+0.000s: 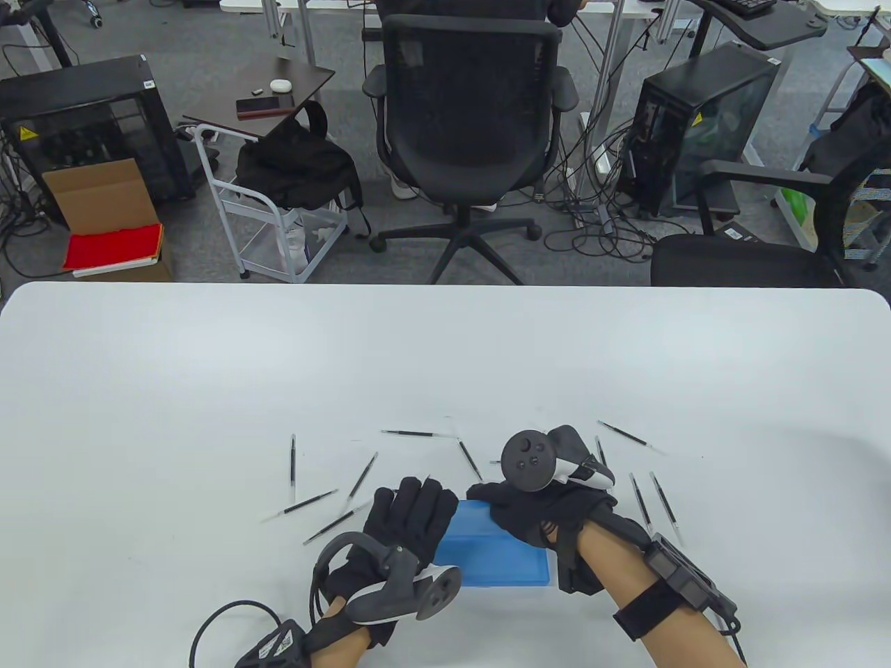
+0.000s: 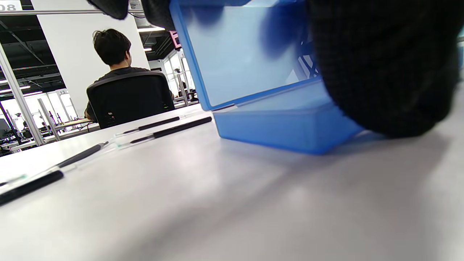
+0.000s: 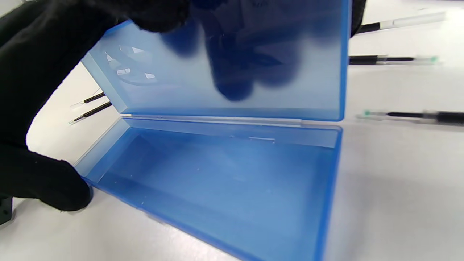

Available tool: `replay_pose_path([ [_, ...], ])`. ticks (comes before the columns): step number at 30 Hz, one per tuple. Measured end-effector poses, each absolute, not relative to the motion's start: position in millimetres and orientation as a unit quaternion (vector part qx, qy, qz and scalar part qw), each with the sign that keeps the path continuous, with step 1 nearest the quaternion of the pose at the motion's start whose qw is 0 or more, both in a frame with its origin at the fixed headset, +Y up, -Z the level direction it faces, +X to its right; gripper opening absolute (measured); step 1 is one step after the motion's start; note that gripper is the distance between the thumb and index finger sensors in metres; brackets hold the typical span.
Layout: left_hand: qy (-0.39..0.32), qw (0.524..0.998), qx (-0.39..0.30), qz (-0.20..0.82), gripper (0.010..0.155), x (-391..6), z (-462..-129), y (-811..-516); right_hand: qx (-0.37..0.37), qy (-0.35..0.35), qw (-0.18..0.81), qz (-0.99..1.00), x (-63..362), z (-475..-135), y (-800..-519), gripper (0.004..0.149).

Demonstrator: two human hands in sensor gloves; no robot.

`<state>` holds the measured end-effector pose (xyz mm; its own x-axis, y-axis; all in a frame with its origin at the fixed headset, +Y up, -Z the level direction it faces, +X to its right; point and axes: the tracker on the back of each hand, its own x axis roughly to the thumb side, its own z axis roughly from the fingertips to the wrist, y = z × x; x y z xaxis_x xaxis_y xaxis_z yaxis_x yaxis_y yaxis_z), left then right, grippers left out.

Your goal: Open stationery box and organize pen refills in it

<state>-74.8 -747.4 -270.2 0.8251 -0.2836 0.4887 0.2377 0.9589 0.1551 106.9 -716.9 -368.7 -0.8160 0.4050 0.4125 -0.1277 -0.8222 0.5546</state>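
Observation:
A translucent blue stationery box [image 1: 487,557] lies near the table's front edge between my hands. Its lid [image 3: 290,90] stands raised on the far-side hinge, and the base [image 3: 224,188] has nothing in it. My right hand [image 1: 515,504] pinches the lid's top edge, thumb [image 3: 159,14] in front, fingers showing darkly through the plastic behind. My left hand [image 1: 411,501] grips the box's left end, with its thumb [image 3: 54,188] against the base's front corner. Several black pen refills [image 1: 362,476] lie scattered left, behind and right [image 1: 665,504] of the box.
The white table [image 1: 209,362] runs far beyond the refills to its back edge. Behind that edge stand a black office chair [image 1: 473,118] and a second chair [image 1: 752,250] at the right. A person [image 2: 112,50] sits at a desk further off, facing away.

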Motion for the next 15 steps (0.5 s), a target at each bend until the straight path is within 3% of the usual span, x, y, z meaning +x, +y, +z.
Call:
replay_pose_path([
  [3,-0.260,0.954,0.039,-0.142,0.122,-74.2,-270.8,-746.9,0.266,0.237,0.128,0.926,108.4,-366.2,-714.5,0.057],
  [10,-0.257,0.955,0.029,-0.143,0.123,-74.3,-272.1,-746.5,0.255,0.077,0.055,0.962,130.7,-345.8,-688.8,0.059],
  [15,-0.256,0.957,0.020,-0.135,0.123,-74.6,-273.9,-747.0,0.251,0.008,0.040,0.967,153.9,-331.8,-681.8,0.059],
])
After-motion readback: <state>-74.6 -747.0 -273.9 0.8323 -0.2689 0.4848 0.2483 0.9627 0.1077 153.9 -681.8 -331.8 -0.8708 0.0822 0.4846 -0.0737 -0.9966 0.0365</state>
